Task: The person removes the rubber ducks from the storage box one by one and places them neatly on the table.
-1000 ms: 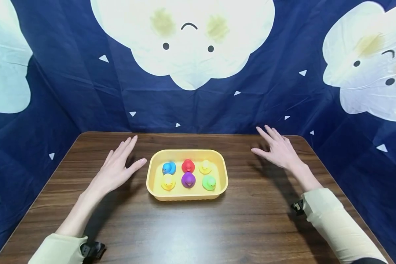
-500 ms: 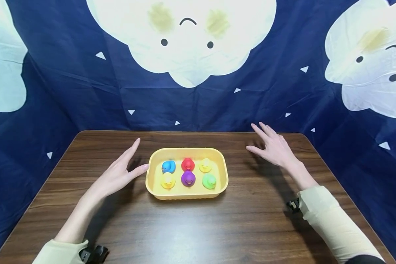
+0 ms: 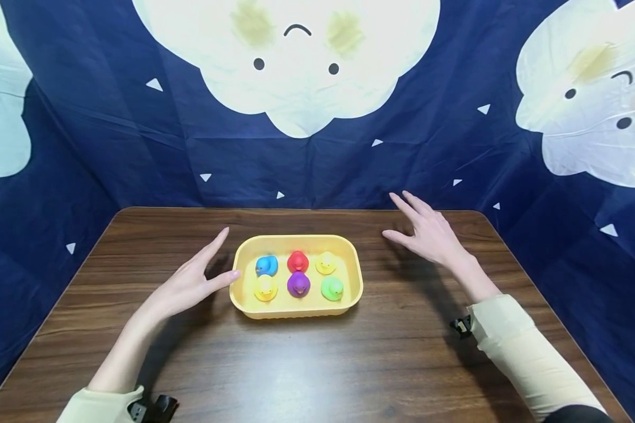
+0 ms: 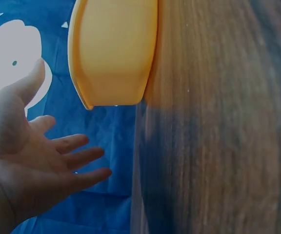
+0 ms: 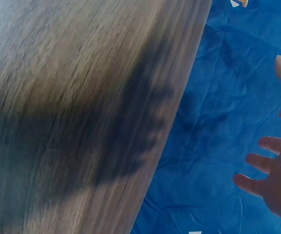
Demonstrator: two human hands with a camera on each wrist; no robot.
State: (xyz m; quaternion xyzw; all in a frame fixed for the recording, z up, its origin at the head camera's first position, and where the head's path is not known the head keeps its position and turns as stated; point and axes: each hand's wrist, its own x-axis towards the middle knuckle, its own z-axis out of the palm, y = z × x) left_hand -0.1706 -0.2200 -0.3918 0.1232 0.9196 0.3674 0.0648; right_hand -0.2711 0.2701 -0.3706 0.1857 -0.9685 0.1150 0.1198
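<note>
A yellow plastic tray [image 3: 296,309] sits on the wooden table, its outer wall also filling the top of the left wrist view. Inside are small rubber ducks: a blue duck [image 3: 267,265], a red duck [image 3: 298,261], two yellow ones, a purple duck [image 3: 298,285] and a green duck [image 3: 332,288]. My left hand [image 3: 187,285] hovers at the tray's left side, fingers spread, its thumb tip overlapping the rim in the head view. To the right of the tray, my right hand [image 3: 428,235] hangs over the table with fingers extended, holding nothing.
The dark wooden table [image 3: 296,376] carries the tray near its far side. Behind and beside it hangs a navy cloth [image 3: 307,170] printed with white clouds and triangles. A small black device [image 3: 159,408] is strapped at the left wrist, another [image 3: 461,326] at the right.
My left hand has shifted right, its thumb coming over the tray's left rim. My right hand has drifted left toward the tray. The ducks have stayed in place within the tray.
</note>
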